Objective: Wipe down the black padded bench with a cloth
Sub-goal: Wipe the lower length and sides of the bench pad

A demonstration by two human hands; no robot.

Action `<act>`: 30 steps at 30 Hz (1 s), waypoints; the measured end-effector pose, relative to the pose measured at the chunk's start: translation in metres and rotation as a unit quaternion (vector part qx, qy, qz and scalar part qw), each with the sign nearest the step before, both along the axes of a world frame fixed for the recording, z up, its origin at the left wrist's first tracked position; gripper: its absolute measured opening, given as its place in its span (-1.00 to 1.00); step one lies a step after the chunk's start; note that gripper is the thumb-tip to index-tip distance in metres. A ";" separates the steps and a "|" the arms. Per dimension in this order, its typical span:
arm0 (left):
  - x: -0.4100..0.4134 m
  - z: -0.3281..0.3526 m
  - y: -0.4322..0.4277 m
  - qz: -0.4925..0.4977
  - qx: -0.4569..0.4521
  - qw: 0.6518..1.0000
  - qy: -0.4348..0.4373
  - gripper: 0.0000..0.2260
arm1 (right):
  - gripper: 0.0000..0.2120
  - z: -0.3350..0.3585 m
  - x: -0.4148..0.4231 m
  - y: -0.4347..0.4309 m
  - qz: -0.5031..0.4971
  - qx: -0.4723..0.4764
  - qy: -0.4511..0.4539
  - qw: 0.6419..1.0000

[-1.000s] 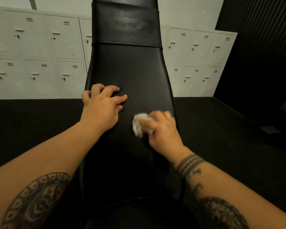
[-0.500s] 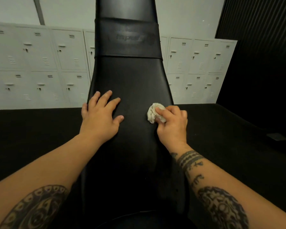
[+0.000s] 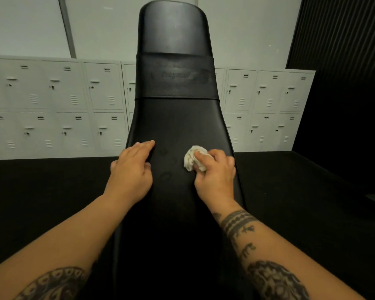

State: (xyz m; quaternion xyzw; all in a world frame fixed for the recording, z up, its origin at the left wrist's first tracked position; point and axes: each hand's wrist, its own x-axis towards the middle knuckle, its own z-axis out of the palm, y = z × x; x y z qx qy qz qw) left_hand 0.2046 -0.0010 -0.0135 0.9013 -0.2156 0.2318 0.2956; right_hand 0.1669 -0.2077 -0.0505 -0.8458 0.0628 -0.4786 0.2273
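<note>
The black padded bench (image 3: 173, 118) stretches away from me up the middle of the head view, with a wide band across it near its far rounded end. My right hand (image 3: 214, 176) grips a crumpled white cloth (image 3: 192, 158) and presses it on the pad's right side. Flat on the pad's left edge rests my left hand (image 3: 131, 169), its fingers straight and together. Faint ring marks show on the pad between my hands.
White lockers (image 3: 59, 107) line the wall behind the bench on both sides. Black floor (image 3: 41, 191) spreads left and right of the bench. A dark ribbed wall (image 3: 342, 61) stands at the right.
My right hand carried the cloth up the pad and toward its right side. My left hand's fingers went from spread to straight and together. My view tilted up, showing the bench's far end.
</note>
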 end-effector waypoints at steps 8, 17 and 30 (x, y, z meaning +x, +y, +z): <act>-0.002 -0.002 -0.002 0.009 -0.005 1.000 0.004 -0.49 | -0.59 -0.014 -0.019 0.044 0.165 -0.226 0.064 0.958; -0.001 0.004 -0.006 0.020 0.037 0.999 -0.014 -0.49 | -0.63 0.024 0.018 0.040 0.035 -0.020 0.051 0.998; -0.002 0.008 -0.008 0.040 0.099 0.994 -0.035 -0.56 | -0.66 0.038 0.024 0.010 0.009 -0.031 0.045 0.998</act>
